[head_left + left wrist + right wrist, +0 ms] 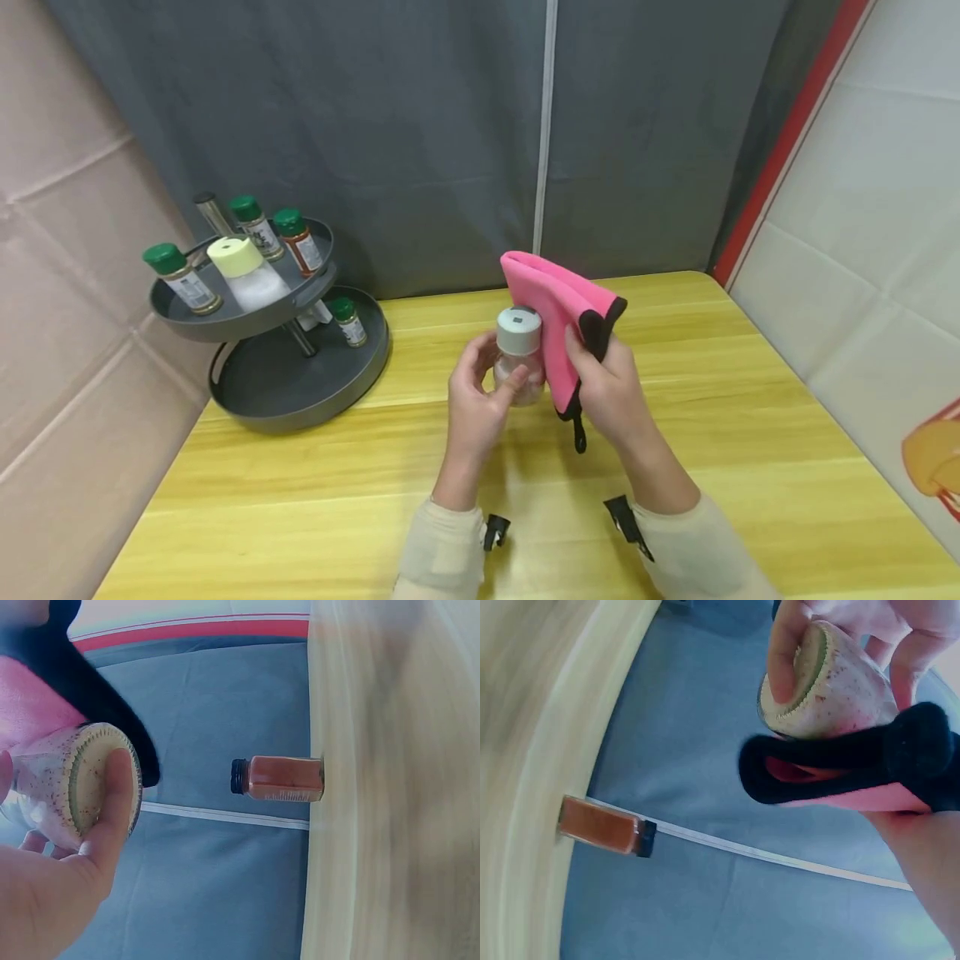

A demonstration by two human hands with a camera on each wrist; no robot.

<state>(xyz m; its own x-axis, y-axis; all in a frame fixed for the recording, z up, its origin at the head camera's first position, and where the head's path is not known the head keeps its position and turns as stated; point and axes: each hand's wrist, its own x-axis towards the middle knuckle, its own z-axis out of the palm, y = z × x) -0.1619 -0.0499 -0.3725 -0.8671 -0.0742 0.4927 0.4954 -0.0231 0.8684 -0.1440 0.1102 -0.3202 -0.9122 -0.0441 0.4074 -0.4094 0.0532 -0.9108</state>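
My left hand [477, 400] holds a clear seasoning jar [519, 367] with a pale lid, thumb on its near side. In the left wrist view a fingertip lies on the base of the jar [97, 780], and specks of seasoning cling inside the glass. My right hand [609, 387] grips a folded pink cloth [551, 308] with black edging and a black loop. The cloth lies against the right side of the jar, above the table. In the right wrist view, the black edge of the cloth [817, 754] runs along the jar [847, 690].
A square bottle of reddish powder [285, 778] with a black cap stands on the wooden table [300, 500], hidden in the head view. At left is a two-tier grey rack [300, 408] with several green-capped spice jars and a yellow-lidded jar [251, 279]. A grey curtain [420, 150] hangs behind.
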